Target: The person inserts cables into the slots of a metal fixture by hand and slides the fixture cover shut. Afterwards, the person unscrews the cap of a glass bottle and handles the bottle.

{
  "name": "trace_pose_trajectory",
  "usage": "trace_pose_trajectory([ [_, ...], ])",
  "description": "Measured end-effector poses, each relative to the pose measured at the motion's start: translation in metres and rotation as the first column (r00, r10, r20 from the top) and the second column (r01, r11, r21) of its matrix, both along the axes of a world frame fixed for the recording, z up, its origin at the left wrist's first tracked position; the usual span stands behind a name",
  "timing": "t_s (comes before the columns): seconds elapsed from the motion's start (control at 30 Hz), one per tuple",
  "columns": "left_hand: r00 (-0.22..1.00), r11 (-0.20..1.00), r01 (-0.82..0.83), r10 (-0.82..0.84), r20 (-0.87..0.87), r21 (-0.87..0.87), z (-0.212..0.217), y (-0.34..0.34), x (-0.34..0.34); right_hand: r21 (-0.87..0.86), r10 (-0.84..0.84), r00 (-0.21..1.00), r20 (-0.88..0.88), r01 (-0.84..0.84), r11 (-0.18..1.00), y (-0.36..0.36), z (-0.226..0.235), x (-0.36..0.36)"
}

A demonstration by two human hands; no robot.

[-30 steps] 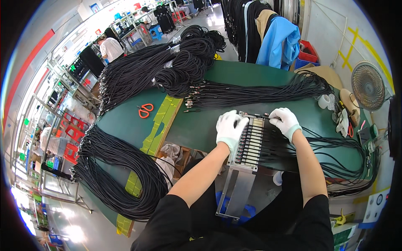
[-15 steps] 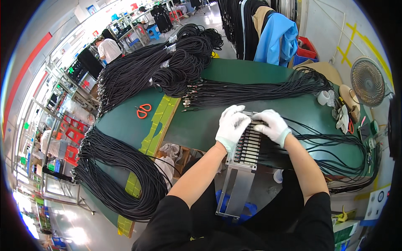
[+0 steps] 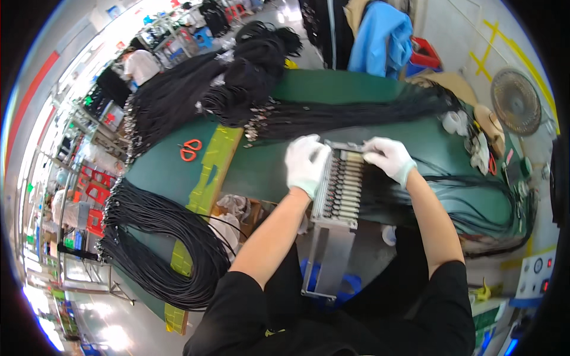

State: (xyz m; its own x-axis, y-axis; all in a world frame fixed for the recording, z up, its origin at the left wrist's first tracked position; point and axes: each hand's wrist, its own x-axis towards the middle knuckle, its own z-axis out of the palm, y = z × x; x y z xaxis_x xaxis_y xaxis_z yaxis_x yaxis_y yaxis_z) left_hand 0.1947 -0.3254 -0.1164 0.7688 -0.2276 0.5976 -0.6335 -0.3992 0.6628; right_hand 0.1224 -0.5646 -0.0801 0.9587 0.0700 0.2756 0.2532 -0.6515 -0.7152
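Note:
A metal fixture (image 3: 320, 199) with a row of pale and silver cable connectors (image 3: 349, 184) sits at the table's near edge, in front of me. My left hand (image 3: 304, 165), in a white glove, is beside the fixture's upper left edge, its thumb and fingers curved apart with nothing visible between them. At the upper right end of the row, the gloved fingertips of my right hand (image 3: 389, 159) pinch together at a cable end, which they partly hide. Black cables (image 3: 386, 193) run rightward from the connectors, blurred by motion.
Orange-handled scissors (image 3: 189, 149) lie left on the green table (image 3: 163, 172). Black cable bundles are heaped at the back left (image 3: 243, 77), along the far side (image 3: 350, 117) and at the near left (image 3: 178, 243). A fan (image 3: 515, 101) stands at right.
My hands have moved apart: the left away from the connectors to the fixture's left side, the right to the row's right end. The whole view has shifted slightly.

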Motion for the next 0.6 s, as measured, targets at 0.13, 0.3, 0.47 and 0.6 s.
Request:
trace_pose_trajectory([
  [0.13,0.996,0.996,-0.057,0.062,-0.071,0.064,-0.002,0.006,0.004,-0.268,0.017,0.98,0.197,0.038,0.963,0.005,-0.001,0.013],
  [0.3,0.972,0.997,0.0,0.019,-0.235,0.081,-0.01,0.003,0.01,-0.388,-0.044,0.989,0.14,0.096,0.917,-0.006,-0.001,0.009],
  [0.47,0.962,0.98,-0.012,0.066,-0.264,0.201,-0.009,0.004,0.005,-0.492,-0.015,0.995,0.099,0.062,0.868,-0.007,-0.005,0.01],
  [0.6,0.947,0.981,0.044,0.02,-0.32,0.191,-0.013,0.007,0.007,-0.546,-0.003,0.998,0.062,0.036,0.837,-0.008,-0.008,0.01],
])
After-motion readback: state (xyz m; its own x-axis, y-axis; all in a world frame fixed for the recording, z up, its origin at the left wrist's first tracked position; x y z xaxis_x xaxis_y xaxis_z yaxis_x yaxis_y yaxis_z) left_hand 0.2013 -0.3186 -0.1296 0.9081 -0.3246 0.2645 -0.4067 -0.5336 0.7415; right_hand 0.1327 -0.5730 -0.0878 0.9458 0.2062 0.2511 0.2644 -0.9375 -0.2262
